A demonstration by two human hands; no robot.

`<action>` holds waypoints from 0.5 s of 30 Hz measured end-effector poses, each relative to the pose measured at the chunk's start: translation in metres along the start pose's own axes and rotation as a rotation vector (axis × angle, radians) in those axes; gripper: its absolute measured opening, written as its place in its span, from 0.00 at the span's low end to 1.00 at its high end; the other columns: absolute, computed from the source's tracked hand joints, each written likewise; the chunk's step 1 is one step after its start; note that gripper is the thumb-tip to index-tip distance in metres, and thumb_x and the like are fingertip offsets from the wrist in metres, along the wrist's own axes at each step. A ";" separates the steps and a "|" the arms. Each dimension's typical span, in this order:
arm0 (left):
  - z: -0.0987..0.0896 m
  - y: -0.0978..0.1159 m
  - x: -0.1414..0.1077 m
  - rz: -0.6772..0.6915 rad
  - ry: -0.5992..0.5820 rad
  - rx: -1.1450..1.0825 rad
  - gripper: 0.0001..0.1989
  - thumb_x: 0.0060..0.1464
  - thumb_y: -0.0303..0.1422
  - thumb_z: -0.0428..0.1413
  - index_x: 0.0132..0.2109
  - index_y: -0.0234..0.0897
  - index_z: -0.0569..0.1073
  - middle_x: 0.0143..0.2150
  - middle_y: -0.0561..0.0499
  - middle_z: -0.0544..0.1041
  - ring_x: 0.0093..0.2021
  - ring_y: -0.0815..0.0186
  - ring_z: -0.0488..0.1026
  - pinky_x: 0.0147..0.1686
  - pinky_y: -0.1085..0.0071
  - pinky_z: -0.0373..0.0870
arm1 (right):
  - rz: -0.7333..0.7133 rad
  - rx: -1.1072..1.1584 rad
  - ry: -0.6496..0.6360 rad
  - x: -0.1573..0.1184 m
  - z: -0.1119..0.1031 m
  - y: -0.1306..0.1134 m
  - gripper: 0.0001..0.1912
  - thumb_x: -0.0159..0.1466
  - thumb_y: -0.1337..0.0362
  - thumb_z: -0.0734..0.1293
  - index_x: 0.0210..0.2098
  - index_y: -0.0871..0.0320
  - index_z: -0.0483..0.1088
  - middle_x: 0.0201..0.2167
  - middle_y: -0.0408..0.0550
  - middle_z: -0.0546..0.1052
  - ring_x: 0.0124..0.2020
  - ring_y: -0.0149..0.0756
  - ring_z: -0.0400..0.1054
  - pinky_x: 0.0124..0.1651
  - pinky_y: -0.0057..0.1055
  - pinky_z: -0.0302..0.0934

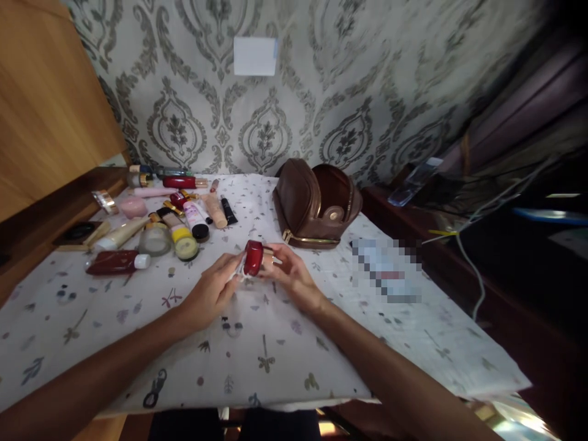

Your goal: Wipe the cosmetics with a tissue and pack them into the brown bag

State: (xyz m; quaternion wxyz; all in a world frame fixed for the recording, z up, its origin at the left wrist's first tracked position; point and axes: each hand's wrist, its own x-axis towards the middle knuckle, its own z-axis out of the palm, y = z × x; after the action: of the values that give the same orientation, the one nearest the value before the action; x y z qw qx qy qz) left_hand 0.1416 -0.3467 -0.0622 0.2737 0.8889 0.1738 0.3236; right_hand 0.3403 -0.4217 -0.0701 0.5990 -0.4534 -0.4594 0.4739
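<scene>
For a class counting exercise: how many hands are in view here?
2. The left hand is at the left side of the red container, above the patterned cloth; the right hand is at its right side, nearer the brown bag.

head view: worn on head | faces forward and down, toward patterned wall point(266, 116) | bench point(285, 349) close below | single view

Small red bottle point(253, 258): glossy, smooth, glass-like. Rounded brown bag point(298, 202): leather-like, softly sheened; zip point(316, 242) of gold-toned metal. White printed cover point(257, 367): matt cloth. Tan panel point(50, 98): grained wood, smooth. Dark-red capped bottle point(114, 263): glossy, smooth. Black slim tube point(228, 211): smooth, plastic-like.
</scene>
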 end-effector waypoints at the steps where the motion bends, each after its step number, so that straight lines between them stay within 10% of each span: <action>1: -0.001 0.001 0.001 -0.047 -0.016 -0.060 0.19 0.66 0.31 0.46 0.60 0.35 0.70 0.48 0.43 0.75 0.49 0.58 0.74 0.50 0.61 0.75 | -0.059 -0.097 -0.001 -0.001 -0.001 0.002 0.28 0.57 0.51 0.75 0.51 0.52 0.64 0.45 0.48 0.75 0.41 0.36 0.73 0.45 0.35 0.69; 8: -0.004 -0.003 0.003 -0.598 0.072 -0.560 0.20 0.49 0.43 0.63 0.47 0.37 0.79 0.50 0.44 0.80 0.55 0.50 0.73 0.41 0.68 0.78 | -0.524 -0.754 -0.043 -0.007 0.000 -0.012 0.23 0.64 0.61 0.69 0.57 0.54 0.64 0.46 0.51 0.72 0.48 0.40 0.68 0.51 0.38 0.66; 15: -0.002 0.001 0.006 -1.018 0.263 -1.064 0.25 0.35 0.33 0.71 0.45 0.37 0.79 0.45 0.46 0.82 0.42 0.54 0.80 0.35 0.63 0.81 | -0.462 -0.766 0.102 0.002 0.008 -0.013 0.38 0.52 0.60 0.78 0.59 0.54 0.62 0.44 0.48 0.71 0.42 0.37 0.69 0.45 0.35 0.68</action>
State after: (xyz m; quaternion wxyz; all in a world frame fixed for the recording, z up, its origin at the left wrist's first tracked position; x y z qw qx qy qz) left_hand 0.1446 -0.3435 -0.0576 0.7596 0.4001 0.4151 0.3010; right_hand 0.3349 -0.4202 -0.0562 0.4999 -0.5506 -0.6610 0.1005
